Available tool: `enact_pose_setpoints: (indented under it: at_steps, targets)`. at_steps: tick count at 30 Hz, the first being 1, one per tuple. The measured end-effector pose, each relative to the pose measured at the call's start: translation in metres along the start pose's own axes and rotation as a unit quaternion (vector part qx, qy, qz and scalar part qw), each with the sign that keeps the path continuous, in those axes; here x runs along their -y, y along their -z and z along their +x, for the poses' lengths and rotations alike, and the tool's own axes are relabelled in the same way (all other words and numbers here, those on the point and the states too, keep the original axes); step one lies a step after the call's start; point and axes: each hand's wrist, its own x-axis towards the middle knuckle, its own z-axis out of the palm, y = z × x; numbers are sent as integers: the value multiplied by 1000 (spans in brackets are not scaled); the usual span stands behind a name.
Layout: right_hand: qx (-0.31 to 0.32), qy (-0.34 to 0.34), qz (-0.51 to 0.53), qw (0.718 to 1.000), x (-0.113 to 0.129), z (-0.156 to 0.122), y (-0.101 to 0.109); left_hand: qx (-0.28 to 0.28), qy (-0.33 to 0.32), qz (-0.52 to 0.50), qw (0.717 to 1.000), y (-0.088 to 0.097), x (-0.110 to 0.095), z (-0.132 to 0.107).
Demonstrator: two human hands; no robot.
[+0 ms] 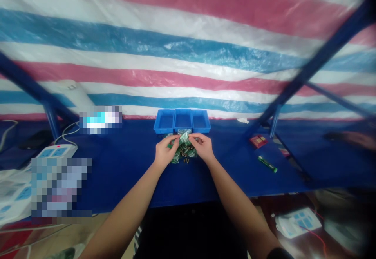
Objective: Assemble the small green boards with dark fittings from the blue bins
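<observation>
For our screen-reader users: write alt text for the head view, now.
A left hand and a right hand pinch a crumpled green-and-silver packet, with small brass parts beside it. They work on a blue table, just in front of a blue three-part tray.

A power strip [55,152] sits left (white, with blue switches).

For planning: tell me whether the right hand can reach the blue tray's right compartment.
Probably yes: the right hand sits close to the blue tray's right compartment, with nothing visible between them.
</observation>
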Motion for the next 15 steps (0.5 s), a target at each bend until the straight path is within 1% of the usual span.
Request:
enact_pose_setpoints:
  at_steps: [3, 7, 12, 15]
  targets:
    - [-8, -7, -10, 1000, -2, 0, 0, -10, 9, 4, 1000, -2, 1, 0]
    - [-24, 0, 2, 1000, -5, 1, -1, -18, 24, -21, 999, -3, 0, 0]
    - [-37, 5, 20, 999, -3, 3, -1, 2, 25, -46, 999, -3, -3, 1]
    - [-42, 8, 36, 998, -3, 3, -1, 5, 20, -61, 998, -3, -3, 1]
